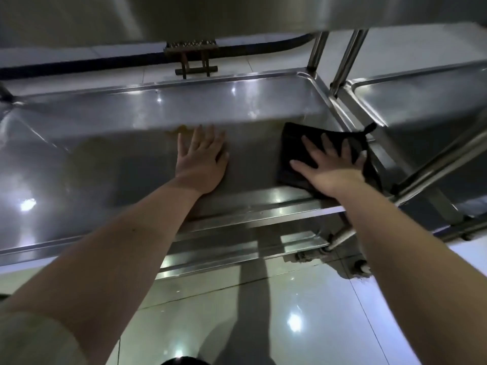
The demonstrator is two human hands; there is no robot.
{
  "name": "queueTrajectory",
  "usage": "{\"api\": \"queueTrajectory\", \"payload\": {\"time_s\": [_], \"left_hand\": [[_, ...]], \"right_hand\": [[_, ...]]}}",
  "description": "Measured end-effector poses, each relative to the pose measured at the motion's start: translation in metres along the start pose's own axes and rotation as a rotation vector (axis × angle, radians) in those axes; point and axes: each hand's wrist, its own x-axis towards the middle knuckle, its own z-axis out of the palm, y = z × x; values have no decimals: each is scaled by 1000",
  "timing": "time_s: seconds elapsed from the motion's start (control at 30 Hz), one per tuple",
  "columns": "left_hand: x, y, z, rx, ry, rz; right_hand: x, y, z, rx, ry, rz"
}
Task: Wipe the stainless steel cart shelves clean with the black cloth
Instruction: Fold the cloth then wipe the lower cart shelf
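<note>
On the stainless steel cart shelf [105, 154] both hands lie flat. The left hand [203, 159] rests palm down on the bare metal near the shelf's middle, fingers straight and close together, grasping nothing; its fingertips reach towards a brownish stain [172, 132] on the steel. The right hand [333, 167] presses down on the black cloth [292, 148] with its fingers spread wide and straight, so the cloth is pinned under the palm rather than gripped. The black cloth lies flat at the shelf's right end, close to the raised near rim and the right-hand edge, and a small loop [370, 126] sticks out from its far right corner. Above, the underside of an upper shelf [237, 14] fills the top of the view, and upright posts [319, 48] rise to it from the far right corner. A second steel cart [427, 101] stands just beside the first on the right; whether the two touch cannot be told. Below the near rim the edge of a lower shelf [237, 246] and a caster [363, 268] show, over a glossy tiled floor [263, 325] that carries bright light reflections.
</note>
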Motion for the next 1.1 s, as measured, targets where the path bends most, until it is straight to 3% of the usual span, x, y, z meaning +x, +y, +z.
{"api": "queueTrajectory", "payload": {"time_s": [0.1, 0.2, 0.4, 0.53, 0.7, 0.83, 1.1], "left_hand": [[5, -2, 4, 10, -13, -13], [6, -3, 3, 6, -47, -11], [4, -8, -2, 8, -63, -45], [4, -7, -5, -15, -84, -35], [4, -7, 1, -13, -63, -30], [5, -8, 3, -4, -53, -35], [28, -30, -17, 81, -17, 45]], "right_hand": [[10, 24, 1, -19, 32, 93], [10, -13, 4, 10, 60, 104], [-15, -126, 18, -24, 96, -253], [-3, -82, 11, -4, 110, -237], [16, 27, -3, 5, 66, 58], [11, 19, -1, 21, 67, 121], [-50, -118, 22, -35, 24, -365]]}}
